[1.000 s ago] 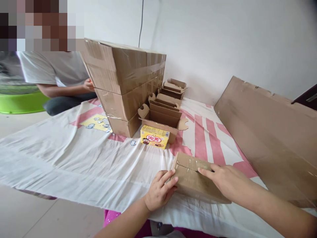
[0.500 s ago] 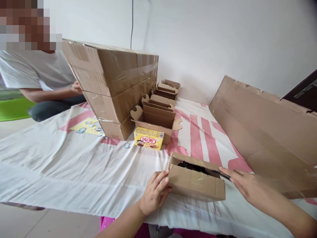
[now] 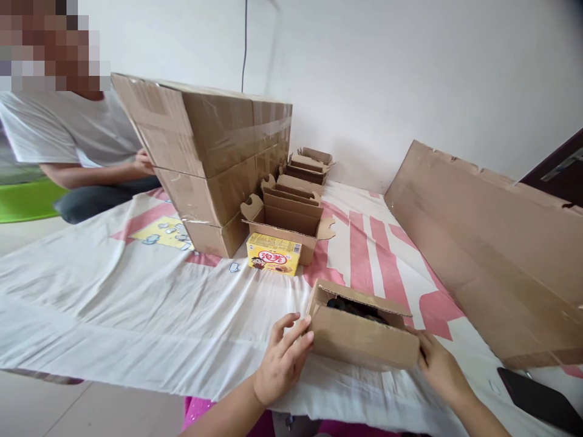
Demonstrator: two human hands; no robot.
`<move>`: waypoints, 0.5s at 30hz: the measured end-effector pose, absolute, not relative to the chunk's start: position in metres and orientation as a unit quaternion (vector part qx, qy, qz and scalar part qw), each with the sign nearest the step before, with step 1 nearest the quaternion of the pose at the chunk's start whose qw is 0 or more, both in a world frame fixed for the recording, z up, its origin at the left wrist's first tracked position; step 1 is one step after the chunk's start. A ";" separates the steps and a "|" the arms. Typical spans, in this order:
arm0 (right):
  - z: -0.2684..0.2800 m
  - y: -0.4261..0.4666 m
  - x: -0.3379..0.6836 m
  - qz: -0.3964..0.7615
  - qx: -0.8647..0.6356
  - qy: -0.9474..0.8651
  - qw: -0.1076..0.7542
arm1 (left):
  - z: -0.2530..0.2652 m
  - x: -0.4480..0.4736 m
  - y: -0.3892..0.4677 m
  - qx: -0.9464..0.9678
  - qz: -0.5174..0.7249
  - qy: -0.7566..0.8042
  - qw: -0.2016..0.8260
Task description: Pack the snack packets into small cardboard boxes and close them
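A small brown cardboard box [image 3: 362,337] lies lengthwise in front of me, its top flap partly raised. Through the gap a dark item [image 3: 350,306] shows inside; its kind is hidden. My left hand [image 3: 283,358] holds the left end, fingertips against the side. At the opposite end my right hand [image 3: 437,364] grips the lower right corner, with its thumb and fingers partly hidden behind the cardboard. Just beyond the box stands a yellow printed snack carton [image 3: 273,255], leaning close to an open, upright cardboard box [image 3: 291,221].
Several open boxes [image 3: 310,164] run back in a row beside tall stacked taped cartons [image 3: 223,133]. A large cardboard panel [image 3: 492,243] slants along the right. A black flat slab like a phone [image 3: 540,400] lies near right. Behind the stack sits another person [image 3: 91,133].
My right hand has moved from the flap edge down to the box's right end. A dark strip by its fingers is gone from there, and the black slab now shows at right.
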State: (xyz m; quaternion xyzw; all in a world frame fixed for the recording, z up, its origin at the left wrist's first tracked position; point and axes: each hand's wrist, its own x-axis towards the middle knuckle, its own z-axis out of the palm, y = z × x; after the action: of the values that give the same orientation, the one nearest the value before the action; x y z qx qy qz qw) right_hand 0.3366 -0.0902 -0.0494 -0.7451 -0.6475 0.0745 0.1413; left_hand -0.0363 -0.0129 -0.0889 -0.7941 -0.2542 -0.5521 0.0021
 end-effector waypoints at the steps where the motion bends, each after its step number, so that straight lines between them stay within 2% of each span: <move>1: -0.056 -0.091 0.335 0.078 -0.741 -0.654 0.134 | -0.088 -0.037 -0.014 -0.791 -0.559 -0.248 0.002; 5: -0.070 -0.091 0.331 0.114 -0.720 -0.671 0.136 | -0.085 -0.039 -0.019 -0.778 -0.585 -0.228 -0.017; 7: -0.073 -0.089 0.330 0.133 -0.718 -0.663 0.166 | -0.083 -0.040 -0.020 -0.772 -0.594 -0.226 -0.030; 11: -0.068 -0.085 0.325 0.161 -0.728 -0.578 0.331 | -0.079 -0.038 -0.021 -0.761 -0.603 -0.235 -0.036; 13: -0.061 -0.087 0.321 0.214 -0.712 -0.531 0.407 | -0.079 -0.038 -0.021 -0.759 -0.604 -0.239 -0.035; 15: -0.054 -0.092 0.316 0.267 -0.681 -0.549 0.405 | -0.080 -0.037 -0.019 -0.758 -0.606 -0.238 -0.037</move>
State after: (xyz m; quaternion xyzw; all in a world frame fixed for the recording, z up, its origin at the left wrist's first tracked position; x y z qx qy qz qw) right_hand 0.3158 -0.0918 -0.0539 -0.6812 -0.5488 0.2666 0.4046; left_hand -0.0372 -0.0191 -0.0798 -0.7580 -0.2379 -0.6063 -0.0368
